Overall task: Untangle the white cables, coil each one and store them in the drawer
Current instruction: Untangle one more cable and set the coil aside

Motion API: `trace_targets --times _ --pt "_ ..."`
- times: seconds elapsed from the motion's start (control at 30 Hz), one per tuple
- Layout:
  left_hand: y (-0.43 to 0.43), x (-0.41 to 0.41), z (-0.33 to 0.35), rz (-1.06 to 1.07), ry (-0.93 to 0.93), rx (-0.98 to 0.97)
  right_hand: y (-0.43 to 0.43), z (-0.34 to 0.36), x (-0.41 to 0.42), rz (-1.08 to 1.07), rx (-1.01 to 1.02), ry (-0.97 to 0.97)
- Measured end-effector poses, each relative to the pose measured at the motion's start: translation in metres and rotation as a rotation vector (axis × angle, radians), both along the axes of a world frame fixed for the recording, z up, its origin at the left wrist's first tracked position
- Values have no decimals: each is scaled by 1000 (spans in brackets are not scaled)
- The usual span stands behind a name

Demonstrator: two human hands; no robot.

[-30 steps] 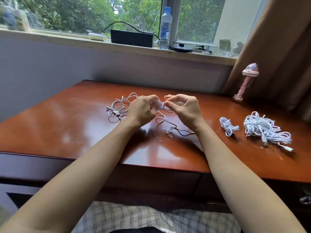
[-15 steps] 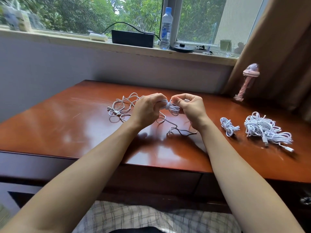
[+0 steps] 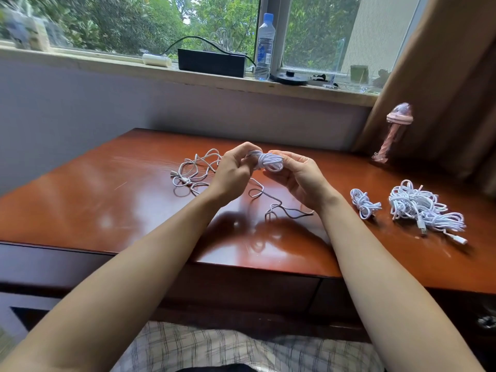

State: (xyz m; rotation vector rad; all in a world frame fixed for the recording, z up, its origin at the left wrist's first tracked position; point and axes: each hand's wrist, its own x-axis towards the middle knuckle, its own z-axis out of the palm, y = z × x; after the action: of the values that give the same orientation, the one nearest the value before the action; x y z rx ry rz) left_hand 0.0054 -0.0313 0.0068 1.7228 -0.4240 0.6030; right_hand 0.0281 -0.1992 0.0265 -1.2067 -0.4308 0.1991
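Note:
A small coil of white cable (image 3: 269, 161) is held just above the brown desk (image 3: 80, 210), between both hands. My left hand (image 3: 233, 171) pinches its left end and my right hand (image 3: 300, 175) grips its right side. The cable's loose tail (image 3: 279, 206) trails down onto the desk below. A loose tangle of white cable (image 3: 196, 173) lies to the left of my left hand. To the right lie a small coiled cable (image 3: 363, 202) and a larger heap of white cables (image 3: 421, 208). The drawer front (image 3: 241, 288) under the desk edge is closed.
A pink bottle (image 3: 393, 135) stands at the desk's back right by the brown curtain (image 3: 442, 89). On the window sill sit a black box (image 3: 212, 61), a water bottle (image 3: 264, 47) and small items. A checked cloth (image 3: 214, 350) lies over my lap.
Both hands have risen slightly and the bundle between them has grown into a visible coil. The right hand has shifted to the right of the coil.

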Motion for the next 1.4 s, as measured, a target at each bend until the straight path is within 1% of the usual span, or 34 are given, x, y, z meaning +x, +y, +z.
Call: trace_targets --times 0.07,0.17,0.27,0.37,0.5,0.7,0.83,0.93,1.1,1.27,1.4 --pt "-1 1 0 -42 45 -103 1 -1 0 -5 -36 -26" --pt "-2 1 1 -74 89 -223 1 -4 2 -83 -142 -62" --pt "-2 2 1 -67 92 -251 2 -9 6 -157 -234 -110" --pt "-1 3 1 -18 101 -271 5 -12 5 -196 -313 -207" --pt "0 4 0 129 68 -198 7 -14 1 -214 -387 -313" --pt "3 11 -6 278 6 -79 10 -18 6 -217 -449 -343" --pt "8 16 -10 402 -27 56 11 -16 1 -150 -362 -312" --pt "10 18 -12 462 -49 117 11 -16 2 -129 -271 -237" --pt "11 15 -13 548 -139 230 12 -13 -1 -90 -89 -117" --pt "10 13 -11 572 -178 261 16 -10 -4 -70 40 -52" --pt "7 11 -9 572 -156 227 17 -9 -5 -51 146 -9"
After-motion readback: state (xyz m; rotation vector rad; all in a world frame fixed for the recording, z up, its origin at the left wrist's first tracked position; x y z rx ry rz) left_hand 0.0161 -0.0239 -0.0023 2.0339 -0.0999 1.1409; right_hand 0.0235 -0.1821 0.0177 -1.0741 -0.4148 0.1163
